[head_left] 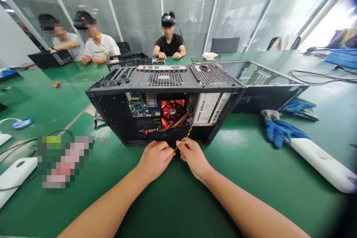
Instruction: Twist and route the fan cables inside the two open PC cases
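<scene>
Both my hands pinch a twisted yellow-and-black cable just in front of an open black computer case. My left hand is closed on the cable's near end, whose tip is hidden by the fingers. Close beside it, my right hand grips the same cable a little higher up. From there the cable runs up toward the power supply with its white label. Inside the case sit a red fan, a green circuit board and a bundle of coloured wires.
A second metal case part stands behind on the right. Blue-and-grey gloves and a white bar-shaped device lie at right. Another white device with black cables is at left. Several people sit across the green table.
</scene>
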Demonstrator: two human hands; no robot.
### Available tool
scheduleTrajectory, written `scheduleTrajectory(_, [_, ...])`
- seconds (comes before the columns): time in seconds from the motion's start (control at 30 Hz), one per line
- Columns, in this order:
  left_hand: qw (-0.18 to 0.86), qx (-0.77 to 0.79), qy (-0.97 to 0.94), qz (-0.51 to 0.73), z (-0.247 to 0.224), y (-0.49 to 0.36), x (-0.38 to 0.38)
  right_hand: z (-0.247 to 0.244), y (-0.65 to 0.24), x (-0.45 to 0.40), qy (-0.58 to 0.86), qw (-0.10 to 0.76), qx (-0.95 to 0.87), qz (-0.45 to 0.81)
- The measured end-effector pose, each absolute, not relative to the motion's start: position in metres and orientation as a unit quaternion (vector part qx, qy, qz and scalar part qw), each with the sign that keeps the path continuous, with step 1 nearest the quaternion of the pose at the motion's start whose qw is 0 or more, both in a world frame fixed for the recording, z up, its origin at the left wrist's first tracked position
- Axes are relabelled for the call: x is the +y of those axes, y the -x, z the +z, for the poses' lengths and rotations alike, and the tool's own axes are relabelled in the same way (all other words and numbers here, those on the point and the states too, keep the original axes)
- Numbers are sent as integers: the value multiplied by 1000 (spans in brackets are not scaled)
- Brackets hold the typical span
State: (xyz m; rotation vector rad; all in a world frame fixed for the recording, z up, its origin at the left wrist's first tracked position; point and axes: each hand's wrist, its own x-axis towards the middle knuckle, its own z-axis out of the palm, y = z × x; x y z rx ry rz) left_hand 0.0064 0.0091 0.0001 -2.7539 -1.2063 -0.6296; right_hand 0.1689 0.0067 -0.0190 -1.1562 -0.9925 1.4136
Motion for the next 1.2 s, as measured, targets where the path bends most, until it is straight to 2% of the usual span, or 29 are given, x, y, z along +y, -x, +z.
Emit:
scheduleTrajectory(0.6, [-4,-406,890,-206,2,-7,8,-18,-170,7,481,500,-425,582])
scheduleTrajectory(1.2, [16,-434,867,-245,0,-10,4,-17,-169,7,477,508,-402,594])
